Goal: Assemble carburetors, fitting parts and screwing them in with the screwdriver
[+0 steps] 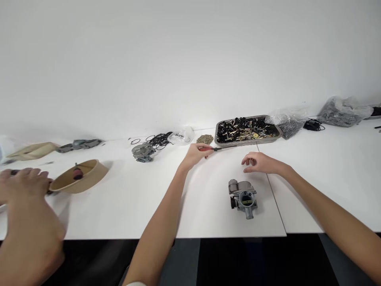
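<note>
My left hand (195, 153) is stretched forward over the white table (125, 198) and grips a thin screwdriver (218, 149) with a red-and-black handle, its shaft pointing right toward a metal tray (278, 134) of black and brass small parts. My right hand (258, 163) hovers with fingers loosely curled and apart, holding nothing, just beyond a grey metal carburetor (243, 197) that stands on the table near the front edge. A small heap of brass pieces (204, 138) lies just past my left hand.
Another person's hand (24, 186) is at the far left beside a tan bowl (79, 176). A second carburetor (143, 151), black rubber rings (160, 139), and plastic bags of parts (287, 121) (342, 110) line the back. The table seam runs by my right wrist.
</note>
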A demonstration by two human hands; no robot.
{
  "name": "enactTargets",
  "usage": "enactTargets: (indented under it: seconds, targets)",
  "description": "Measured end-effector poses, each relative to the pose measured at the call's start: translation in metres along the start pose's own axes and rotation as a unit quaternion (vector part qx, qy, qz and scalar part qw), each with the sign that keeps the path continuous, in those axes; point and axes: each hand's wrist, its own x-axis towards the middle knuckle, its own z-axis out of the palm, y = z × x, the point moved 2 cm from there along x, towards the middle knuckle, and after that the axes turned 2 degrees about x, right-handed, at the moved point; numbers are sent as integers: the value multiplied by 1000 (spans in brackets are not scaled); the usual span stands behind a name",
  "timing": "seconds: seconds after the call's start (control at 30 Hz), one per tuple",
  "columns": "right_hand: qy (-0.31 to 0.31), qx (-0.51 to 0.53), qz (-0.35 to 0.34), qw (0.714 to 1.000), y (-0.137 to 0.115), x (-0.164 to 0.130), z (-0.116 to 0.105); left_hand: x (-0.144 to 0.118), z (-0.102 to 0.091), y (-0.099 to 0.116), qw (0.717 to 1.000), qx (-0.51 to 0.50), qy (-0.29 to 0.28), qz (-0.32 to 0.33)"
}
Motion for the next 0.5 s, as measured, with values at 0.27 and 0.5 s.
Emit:
enactTargets:
  seconds: [0.27,0.5]
  targets:
    - [9,-18,7,1000,-4,-1,6,10,-51,3,905,-345,240,68]
    - [24,10,16,1000,-3,-2,1,7,-65,-2,882,-387,264,53]
